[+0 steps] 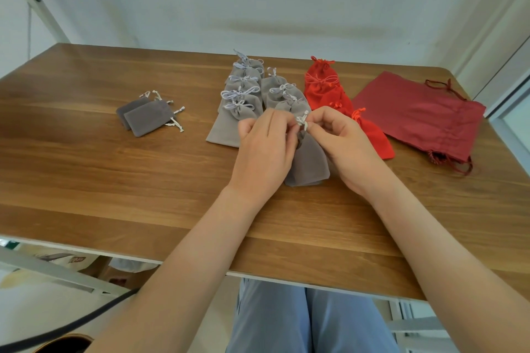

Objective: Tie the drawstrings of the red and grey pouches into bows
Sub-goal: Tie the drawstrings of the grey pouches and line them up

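Pinching white cord [302, 121], soft grey pouch [311, 163]

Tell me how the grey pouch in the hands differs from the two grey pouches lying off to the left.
The held pouch is gathered at the neck; the left pair lies flat and ungathered. The left hand and right hand pinch the held pouch's cord; the left pair's cords lie loose, untouched. Both are grey with pale cords.

matt velvety cloth grey pouch [311, 159], bright red cloth pouches [327, 92], smooth satin-finish wooden table [114, 180]
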A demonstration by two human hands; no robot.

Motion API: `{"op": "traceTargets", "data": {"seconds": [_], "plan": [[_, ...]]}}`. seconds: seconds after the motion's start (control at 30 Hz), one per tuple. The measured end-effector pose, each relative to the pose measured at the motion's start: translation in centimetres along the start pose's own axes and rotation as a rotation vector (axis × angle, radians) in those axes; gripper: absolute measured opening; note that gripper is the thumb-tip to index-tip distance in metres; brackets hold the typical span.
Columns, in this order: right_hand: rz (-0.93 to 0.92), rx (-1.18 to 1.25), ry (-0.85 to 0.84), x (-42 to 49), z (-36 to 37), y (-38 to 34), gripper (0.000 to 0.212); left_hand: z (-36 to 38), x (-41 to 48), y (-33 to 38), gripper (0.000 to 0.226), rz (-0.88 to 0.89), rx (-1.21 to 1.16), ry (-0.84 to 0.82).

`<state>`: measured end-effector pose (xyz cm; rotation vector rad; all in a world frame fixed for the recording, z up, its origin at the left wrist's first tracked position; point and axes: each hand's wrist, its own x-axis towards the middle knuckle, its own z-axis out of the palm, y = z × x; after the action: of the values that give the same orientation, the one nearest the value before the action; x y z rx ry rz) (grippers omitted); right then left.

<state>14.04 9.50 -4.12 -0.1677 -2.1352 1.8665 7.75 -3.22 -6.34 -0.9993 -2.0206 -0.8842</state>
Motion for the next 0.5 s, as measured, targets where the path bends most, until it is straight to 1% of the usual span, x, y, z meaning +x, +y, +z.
{"op": "traceTargets", "data": {"seconds": [0.1, 0.23, 0.37, 0.43, 0.5], "plan": [[0.002, -0.006, -0.001, 0.1, -0.1, 0.2, 0.012, -0.1, 0.0, 0.0, 0.01, 0.055, 0.051, -0.013], [0.008, -0.09, 0.012, 0.2, -0.2, 0.4, 0.013, -0.2, -0.1, -0.2, 0.013, 0.119, 0.166, -0.074], [0.023, -0.231, 0.047, 0.4, -0.4, 0.4, 0.008, -0.5, 0.0, -0.2, 0.013, 0.168, 0.211, -0.087], [-0.01, -0.326, 0.085, 0.5, -0.7, 0.5, 0.01, -0.9, 0.0, -0.1, 0.013, 0.174, 0.223, -0.1], [-0.012, -0.363, 0.115, 0.6, -1.0, 0.5, 0.011, -1.3, 0.0, -0.1, 0.013, 0.165, 0.198, -0.122]]}}
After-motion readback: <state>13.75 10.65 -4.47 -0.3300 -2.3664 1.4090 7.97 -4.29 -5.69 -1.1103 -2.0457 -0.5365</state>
